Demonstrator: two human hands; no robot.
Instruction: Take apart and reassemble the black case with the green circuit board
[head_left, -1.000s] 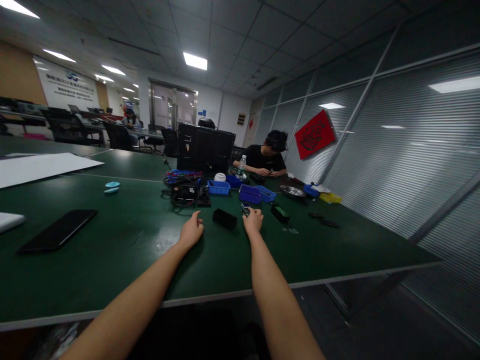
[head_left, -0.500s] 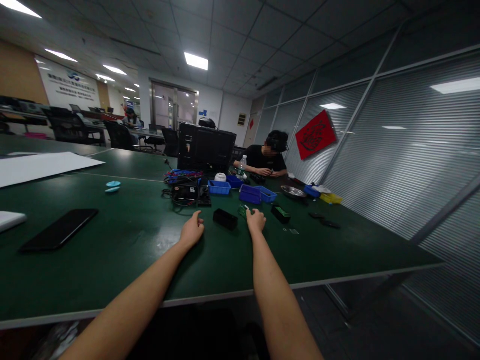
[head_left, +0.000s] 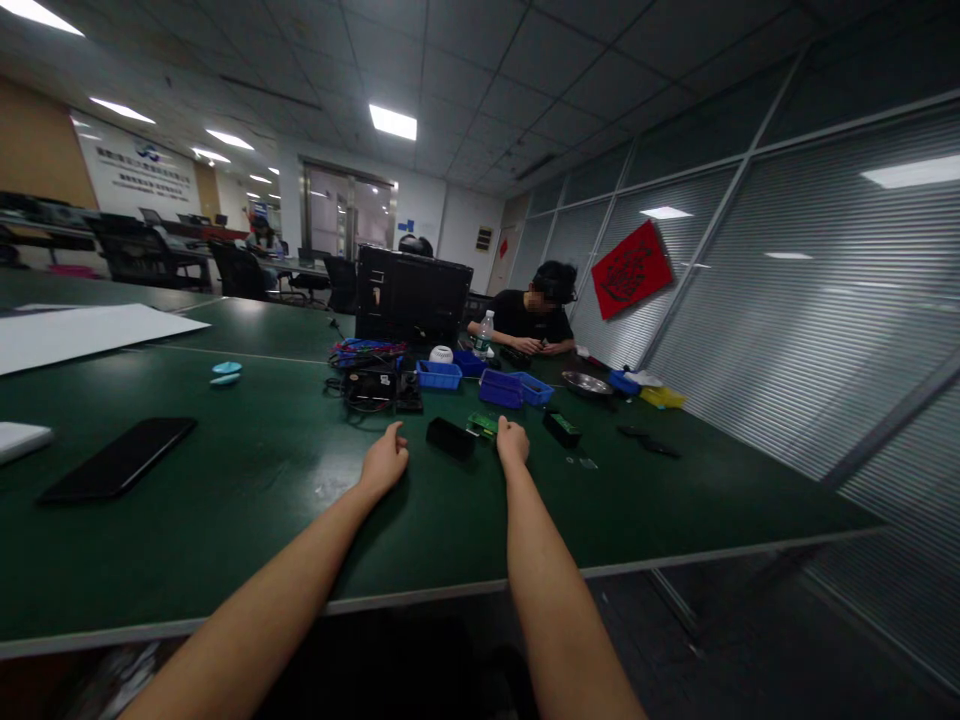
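My right hand (head_left: 513, 441) pinches the right end of a green circuit board (head_left: 482, 427), its fingertips closed on the edge. The board is held just above the green table, and its left end comes near an open black box (head_left: 451, 438). My left hand (head_left: 385, 460) rests on the table left of that box. Its fingers are loosely bent and apart, with nothing seen in them. Right of my right hand lies a second black box (head_left: 562, 428) with a green board inside.
Blue bins (head_left: 501, 388) and a black device with cables (head_left: 369, 390) stand beyond my hands. A metal bowl (head_left: 587, 384) is farther right. A black phone-like slab (head_left: 120, 460) lies at left. Across the table sits another person (head_left: 529, 318), hands together.
My right hand has turned the circuit board, so it now points left toward the black box and shows more of its face. My left hand has stayed in place.
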